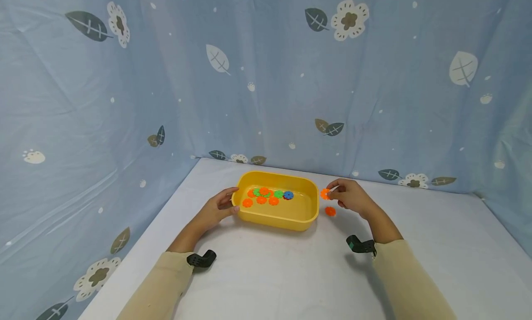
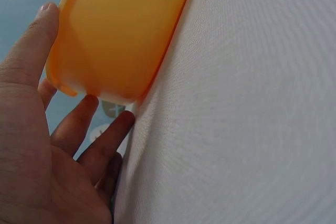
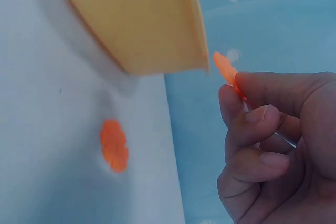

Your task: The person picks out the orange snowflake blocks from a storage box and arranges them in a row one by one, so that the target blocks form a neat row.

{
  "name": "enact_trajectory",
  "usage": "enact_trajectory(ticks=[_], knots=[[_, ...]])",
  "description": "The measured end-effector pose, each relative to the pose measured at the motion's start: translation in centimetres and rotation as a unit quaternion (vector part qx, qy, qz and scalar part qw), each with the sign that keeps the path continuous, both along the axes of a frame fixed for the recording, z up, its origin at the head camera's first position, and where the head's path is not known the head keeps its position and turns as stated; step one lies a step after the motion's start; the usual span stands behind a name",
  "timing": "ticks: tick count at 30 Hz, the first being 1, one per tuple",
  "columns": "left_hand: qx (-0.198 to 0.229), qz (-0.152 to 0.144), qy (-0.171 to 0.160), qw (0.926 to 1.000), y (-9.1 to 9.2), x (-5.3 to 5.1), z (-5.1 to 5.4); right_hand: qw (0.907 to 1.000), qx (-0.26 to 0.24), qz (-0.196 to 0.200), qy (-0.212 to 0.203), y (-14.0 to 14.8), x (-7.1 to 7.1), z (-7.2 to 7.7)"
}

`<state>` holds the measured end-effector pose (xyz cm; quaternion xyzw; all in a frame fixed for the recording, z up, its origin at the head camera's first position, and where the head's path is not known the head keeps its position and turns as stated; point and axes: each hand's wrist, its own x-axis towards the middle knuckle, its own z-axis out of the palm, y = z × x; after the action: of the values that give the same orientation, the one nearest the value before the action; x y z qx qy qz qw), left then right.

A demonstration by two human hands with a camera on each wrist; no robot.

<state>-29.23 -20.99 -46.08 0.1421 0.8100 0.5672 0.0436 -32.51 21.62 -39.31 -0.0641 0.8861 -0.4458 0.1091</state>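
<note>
The right hand (image 1: 351, 196) pinches an orange disc (image 3: 226, 68), likely light, stiff and best rim-held; the left hand (image 1: 213, 212) holds a tub (image 1: 272, 220).

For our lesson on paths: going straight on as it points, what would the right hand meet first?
Probably the yellow tub, at its right end, the held orange flower-shaped disc leading; relative height is unclear.

Tray (image 1: 270, 220): yellow;
Flower-shaped discs (image 1: 261, 200): mostly orange, some green, one blue;
Tabletop (image 1: 270, 274): white;
Curtain (image 1: 274, 98): light blue, printed flowers, leaves, paw prints;
Sleeves (image 1: 409, 280): beige.
</note>
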Motion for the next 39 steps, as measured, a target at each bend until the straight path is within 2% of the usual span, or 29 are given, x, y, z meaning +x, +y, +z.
enact_trajectory(ticks=[7, 15, 16, 18, 22, 24, 31, 39], knots=[[0.001, -0.004, 0.014, 0.9999, -0.4, -0.1, -0.1, 0.9999, 0.008, -0.006, 0.004, 1.4, 0.3, -0.6], [0.002, -0.011, 0.008, 0.9999, -0.4, -0.1, -0.2, 0.9997, 0.018, -0.014, -0.001, 2.9, 0.5, -1.4], [0.001, -0.013, 0.006, 0.9999, -0.3, 0.1, 0.3, 0.9997, 0.018, -0.015, -0.003, 3.0, 0.6, -1.5], [-0.001, -0.014, 0.000, 0.9999, -0.2, 0.1, 0.3, 0.9997, 0.017, -0.017, -0.006, 3.2, 0.8, -1.6], [-0.001, -0.009, -0.007, 0.9999, 0.0, 0.1, 0.4, 0.9995, 0.018, -0.023, -0.012, 3.6, 1.1, -1.8], [0.000, -0.006, -0.004, 1.0000, -0.1, -0.2, -0.2, 0.9994, 0.018, -0.025, -0.014, 3.9, 1.2, -2.0], [-0.007, 0.011, -0.003, 0.9999, -0.2, -0.2, -0.2, 0.9998, 0.009, -0.014, -0.011, 5.0, 1.3, -2.6], [-0.009, 0.009, -0.001, 0.9999, -0.2, -0.3, -0.3, 0.9997, 0.021, -0.010, -0.009, 5.7, 1.4, -4.0]])
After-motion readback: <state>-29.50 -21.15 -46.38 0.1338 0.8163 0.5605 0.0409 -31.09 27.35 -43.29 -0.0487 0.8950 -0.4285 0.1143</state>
